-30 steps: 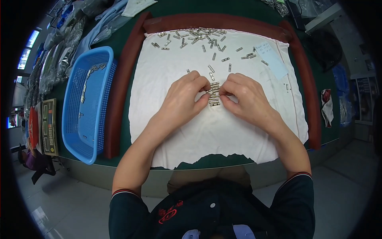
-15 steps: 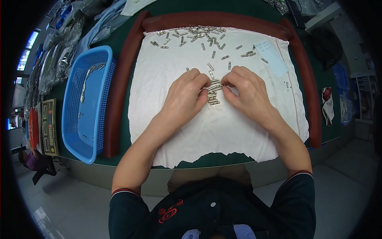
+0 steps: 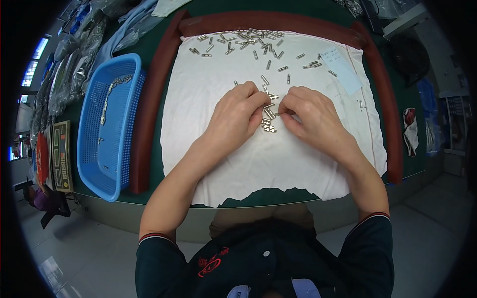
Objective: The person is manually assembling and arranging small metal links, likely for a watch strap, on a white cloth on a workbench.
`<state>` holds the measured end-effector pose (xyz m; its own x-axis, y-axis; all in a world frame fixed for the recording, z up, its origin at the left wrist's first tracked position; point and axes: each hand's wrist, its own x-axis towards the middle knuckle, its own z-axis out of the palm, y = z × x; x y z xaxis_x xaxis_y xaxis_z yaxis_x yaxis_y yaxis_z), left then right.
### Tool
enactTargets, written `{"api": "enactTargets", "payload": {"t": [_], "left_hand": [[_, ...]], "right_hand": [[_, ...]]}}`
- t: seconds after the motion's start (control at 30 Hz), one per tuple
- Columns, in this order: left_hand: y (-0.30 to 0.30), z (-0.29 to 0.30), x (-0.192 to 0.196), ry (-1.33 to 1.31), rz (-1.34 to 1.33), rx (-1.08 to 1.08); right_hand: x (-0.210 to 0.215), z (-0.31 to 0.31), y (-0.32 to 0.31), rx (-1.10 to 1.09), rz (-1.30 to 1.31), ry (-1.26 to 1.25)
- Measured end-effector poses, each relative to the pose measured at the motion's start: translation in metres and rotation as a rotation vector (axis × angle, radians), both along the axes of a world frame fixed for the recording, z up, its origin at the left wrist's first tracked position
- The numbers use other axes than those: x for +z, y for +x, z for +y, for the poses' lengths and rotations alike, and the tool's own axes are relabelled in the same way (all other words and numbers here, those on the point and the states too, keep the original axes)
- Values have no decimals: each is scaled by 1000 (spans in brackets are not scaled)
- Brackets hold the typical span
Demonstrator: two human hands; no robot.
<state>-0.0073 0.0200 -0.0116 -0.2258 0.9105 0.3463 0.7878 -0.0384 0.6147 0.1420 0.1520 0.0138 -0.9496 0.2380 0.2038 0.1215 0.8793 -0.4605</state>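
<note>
A short strip of silvery metal links (image 3: 269, 127), much like a piece of watch band, lies on the white cloth (image 3: 248, 164) between my hands. My left hand (image 3: 237, 110) is closed at the strip's left side, thumb and fingertips pinching the links there. From the other side my right hand (image 3: 312, 117) pinches a small link end, its thumb and forefinger pressed together. The fingers partly hide the links they grip. A couple of loose links (image 3: 265, 80) lie just beyond the fingertips.
Many loose metal links (image 3: 253, 37) are heaped along the cloth's far edge. Dark red padded bars (image 3: 273, 23) border the cloth on three sides. A blue basket (image 3: 135, 124) with some links stands at left. A pale blue written slip (image 3: 343, 74) lies far right.
The links between my fingers have turned from lying level to slanting. My left fingertips have shifted slightly right; my right hand has stayed close beside the strip.
</note>
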Motion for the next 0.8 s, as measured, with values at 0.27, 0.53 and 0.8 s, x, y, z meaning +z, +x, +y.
{"api": "enactTargets", "payload": {"t": [0.27,0.53,0.8], "left_hand": [[4,-4,5,-61,-6,-3],[4,-28,10,-84,-154,-17],[13,-24,6,-70,-45,-29]], "right_hand": [[-15,-13,-5,-56,148,-12],[3,-17,3,159,-1,-127],[-5,-14,1,85,102,-35]]}}
